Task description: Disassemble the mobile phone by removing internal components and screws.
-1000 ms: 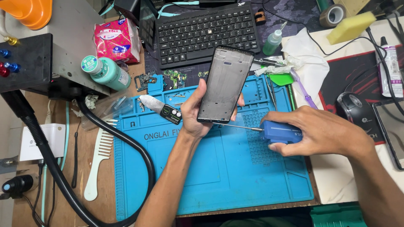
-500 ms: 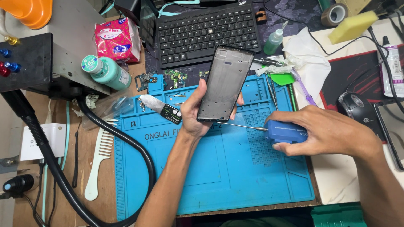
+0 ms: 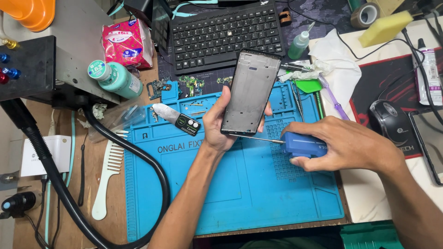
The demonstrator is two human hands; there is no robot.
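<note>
1. One phone frame (image 3: 251, 92), dark-rimmed with a grey inner plate, is held upright and slightly tilted above the blue work mat (image 3: 230, 184).
2. One blue-handled screwdriver (image 3: 302, 144) is seen, its thin shaft lying level and its tip set at the frame's lower edge.
3. Two hands are counted. The left hand (image 3: 221, 122) is clamped on the frame, thumb along the left rim and fingertips showing past the right rim; the forearm rises from the bottom edge of the view.
4. The right hand (image 3: 344, 145) is closed around the screwdriver handle, knuckles up, the arm entering from the lower right.
5. The hands are set apart, joined only by tool and frame.
6. One black keyboard (image 3: 226, 34) lies behind the mat, one mouse (image 3: 390, 122) to the right, one white comb (image 3: 108, 173) to the left.
7. One teal bottle (image 3: 115, 79) and one small green dropper bottle (image 3: 300, 44) are counted.
8. One yellow sponge (image 3: 385, 27) and one tape roll (image 3: 364, 14) lie at the top right.
</note>
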